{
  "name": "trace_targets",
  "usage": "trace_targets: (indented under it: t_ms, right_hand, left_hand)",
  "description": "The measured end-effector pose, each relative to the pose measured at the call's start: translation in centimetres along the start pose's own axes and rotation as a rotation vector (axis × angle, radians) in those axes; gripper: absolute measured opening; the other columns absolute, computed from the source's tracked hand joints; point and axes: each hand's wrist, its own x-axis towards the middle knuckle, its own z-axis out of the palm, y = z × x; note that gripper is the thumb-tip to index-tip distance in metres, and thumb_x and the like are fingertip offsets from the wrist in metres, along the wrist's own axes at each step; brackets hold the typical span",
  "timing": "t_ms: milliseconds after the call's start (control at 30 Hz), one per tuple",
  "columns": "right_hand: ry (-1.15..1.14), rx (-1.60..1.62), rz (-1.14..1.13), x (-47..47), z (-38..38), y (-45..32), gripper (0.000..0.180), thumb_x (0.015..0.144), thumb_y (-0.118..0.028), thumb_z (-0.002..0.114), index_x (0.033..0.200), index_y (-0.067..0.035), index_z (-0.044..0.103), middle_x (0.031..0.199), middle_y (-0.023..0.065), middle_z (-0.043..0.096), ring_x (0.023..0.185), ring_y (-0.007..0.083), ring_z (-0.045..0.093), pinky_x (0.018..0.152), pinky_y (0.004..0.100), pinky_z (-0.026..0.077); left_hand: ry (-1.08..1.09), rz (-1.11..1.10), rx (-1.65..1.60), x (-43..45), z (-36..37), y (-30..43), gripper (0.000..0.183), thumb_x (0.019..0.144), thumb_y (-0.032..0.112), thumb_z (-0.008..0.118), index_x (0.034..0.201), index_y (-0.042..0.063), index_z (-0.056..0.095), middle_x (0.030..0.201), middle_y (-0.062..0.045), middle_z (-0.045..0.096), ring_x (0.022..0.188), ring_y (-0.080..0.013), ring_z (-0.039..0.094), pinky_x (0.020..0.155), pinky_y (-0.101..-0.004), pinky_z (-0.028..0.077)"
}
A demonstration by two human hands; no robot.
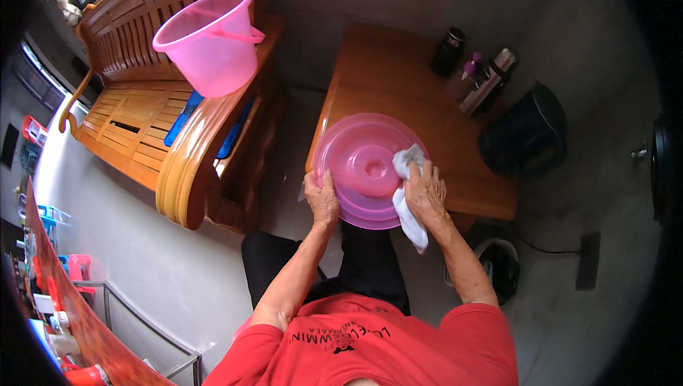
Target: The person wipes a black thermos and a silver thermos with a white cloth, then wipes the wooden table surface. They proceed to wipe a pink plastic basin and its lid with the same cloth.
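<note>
A round pink plastic lid (368,156) lies over the front edge of a wooden table, its near rim above my lap. My left hand (322,199) grips the lid's left rim, thumb on top. In my right hand (426,191) is a white cloth (410,220), pressed against the right part of the lid; one end of it hangs down past the rim. The fingers of my right hand partly cover the cloth.
A pink plastic bucket (213,55) stands on the arm of a wooden bench (133,114). On the wooden table (373,76) are a dark can (448,52), a purple-topped pump bottle (469,74) and a metal flask (488,84). A dark bucket (525,135) stands at the right.
</note>
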Motion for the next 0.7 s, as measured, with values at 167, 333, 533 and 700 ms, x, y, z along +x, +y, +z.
trace_targets:
  t_ms: [167,333,533,700]
  right_hand:
    - [0.25,0.051,0.142,6.4,3.2,-0.6,0.032,0.085,-0.013,0.046,0.114,-0.002,0.052,0.11,0.0226,0.048,0.102,0.0406,0.049,0.079,0.0561,0.042]
    - [0.187,0.161,0.027,12.5,6.1,-4.1,0.034,0.083,-0.015,0.044,0.112,-0.005,0.059,0.122,0.0188,0.048,0.108,0.0395,0.048,0.084,0.0527,0.044]
    - [0.131,0.208,-0.318,10.3,7.7,-11.9,0.035,0.076,-0.013,0.056,0.11,-0.003,0.057,0.111,0.0185,0.051,0.099,0.0368,0.052,0.075,0.0477,0.051]
    - [0.106,0.262,-0.403,9.5,6.2,-9.3,0.034,0.078,-0.012,0.055,0.111,-0.006,0.057,0.112,0.0168,0.051,0.1,0.0365,0.052,0.076,0.0475,0.049]
  left_hand:
    - [-0.108,0.138,0.022,-0.2,-0.7,2.2,0.031,0.089,0.02,0.062,0.109,-0.004,0.054,0.093,-0.016,0.062,0.087,-0.0228,0.058,0.079,-0.0356,0.046]
    - [-0.12,0.152,0.009,0.2,-0.9,2.3,0.028,0.09,0.02,0.062,0.107,-0.001,0.057,0.094,-0.009,0.062,0.086,-0.0148,0.056,0.078,-0.0307,0.046]
    - [-0.133,0.098,-0.05,1.1,-1.0,1.0,0.031,0.091,0.023,0.061,0.11,-0.001,0.057,0.096,-0.006,0.063,0.086,-0.0121,0.055,0.078,-0.0287,0.046]
    - [-0.103,0.039,-0.054,0.5,-0.7,2.1,0.026,0.092,0.021,0.059,0.104,-0.002,0.058,0.09,-0.007,0.062,0.081,-0.013,0.055,0.074,-0.0292,0.046]
